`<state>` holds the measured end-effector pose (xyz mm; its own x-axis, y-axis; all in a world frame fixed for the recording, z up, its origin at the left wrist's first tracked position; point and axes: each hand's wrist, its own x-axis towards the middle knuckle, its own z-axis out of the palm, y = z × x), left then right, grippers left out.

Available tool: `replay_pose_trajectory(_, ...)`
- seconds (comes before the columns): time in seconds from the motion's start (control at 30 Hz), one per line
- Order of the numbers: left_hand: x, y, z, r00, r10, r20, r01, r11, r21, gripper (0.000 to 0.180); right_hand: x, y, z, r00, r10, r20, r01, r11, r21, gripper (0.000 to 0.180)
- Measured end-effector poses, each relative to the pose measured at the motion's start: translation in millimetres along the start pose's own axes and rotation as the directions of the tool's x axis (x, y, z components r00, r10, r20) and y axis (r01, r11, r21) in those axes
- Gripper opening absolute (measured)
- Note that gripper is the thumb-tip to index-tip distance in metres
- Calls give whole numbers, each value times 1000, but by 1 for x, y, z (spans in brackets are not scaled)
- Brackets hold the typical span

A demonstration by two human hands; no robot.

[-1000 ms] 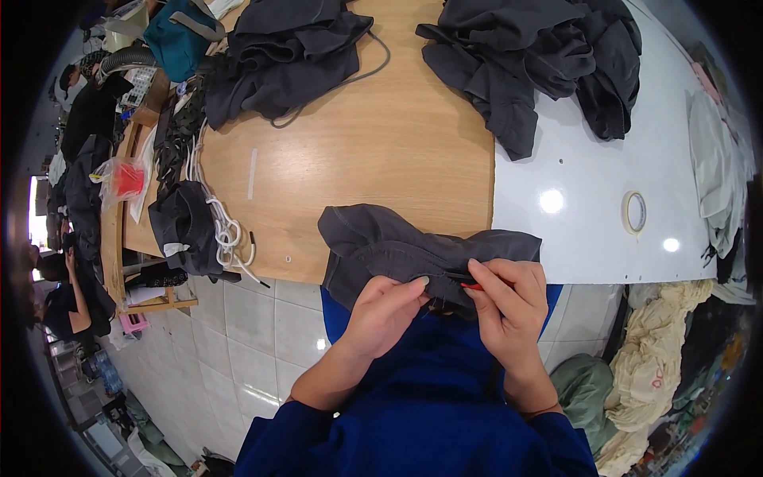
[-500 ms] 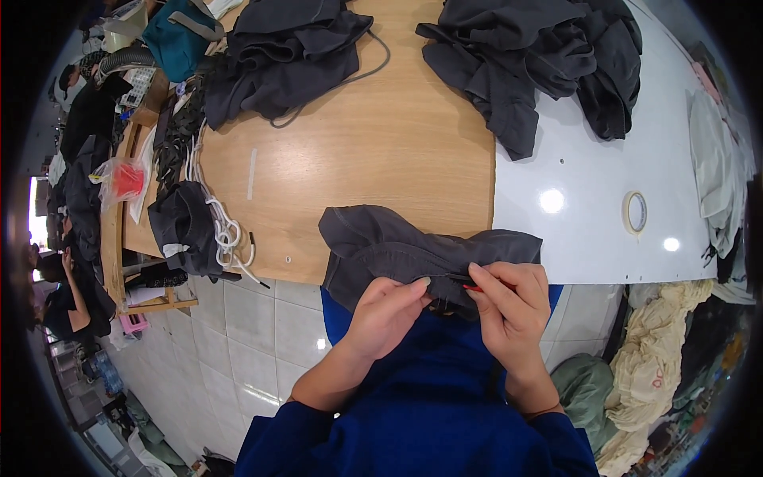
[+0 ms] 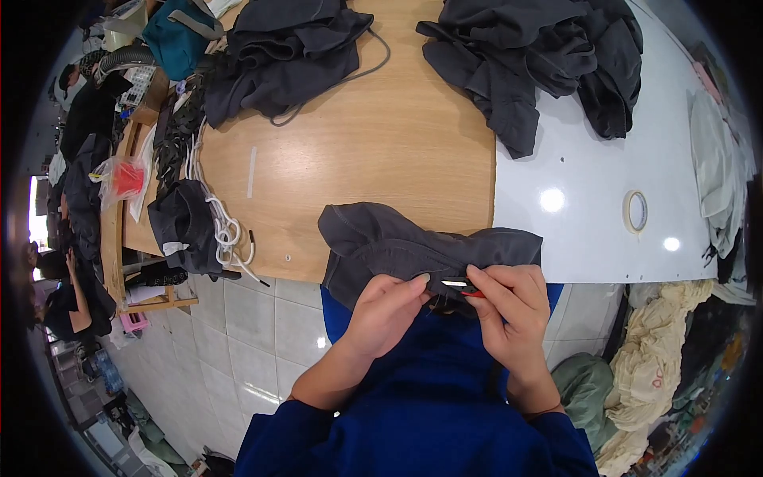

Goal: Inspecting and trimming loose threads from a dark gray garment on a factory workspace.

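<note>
A dark grey garment [image 3: 381,238] lies bunched over the table's near edge, in front of my body. My left hand [image 3: 385,310] pinches a fold of it between thumb and fingers. Small red-handled thread snips [image 3: 455,283] are in my right hand [image 3: 513,306], fingers closed around them. Their bright metal blades point left toward my left thumb, just above the cloth. Loose thread ends show at the fabric edge below the blades. The lower part of the garment is hidden behind my hands.
Two dark grey garment piles, one far left [image 3: 286,56] and one far right [image 3: 532,63], lie on the table. A tape roll [image 3: 635,211] sits on the white section. White cord [image 3: 226,226] lies beside a dark bundle [image 3: 183,222]. Cream cloth [image 3: 656,358] is heaped at right.
The snips' blades now show clearly, where earlier they were mostly out of sight against the cloth. My right hand has shifted very slightly; my left hand keeps its pinch.
</note>
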<state>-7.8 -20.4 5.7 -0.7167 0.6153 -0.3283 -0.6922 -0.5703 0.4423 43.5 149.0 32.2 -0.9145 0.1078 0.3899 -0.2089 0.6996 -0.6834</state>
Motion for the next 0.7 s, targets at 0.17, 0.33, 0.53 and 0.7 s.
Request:
replay_pose_trajectory(0.17,-1,0,-1,1000,-6,-18,6,1000,6,22,0,1,1,1000,3,-1,-3,1000,3,35)
replay_pose_trajectory(0.33,0,-1,-1,1000,-10,-15,10,1000,26,22,1,0,1,1000,-5,-17,5,1000,1,35)
replay_pose_trajectory(0.53,-1,-1,-1,1000,-6,-13,7,1000,20,22,1,0,0,1000,-3,-3,3,1000,3,34)
replay_pose_trajectory(0.7,-1,0,0,1000,-3,-2,3,1000,16,22,1,1,2,1000,-14,-10,14,1000,1,35)
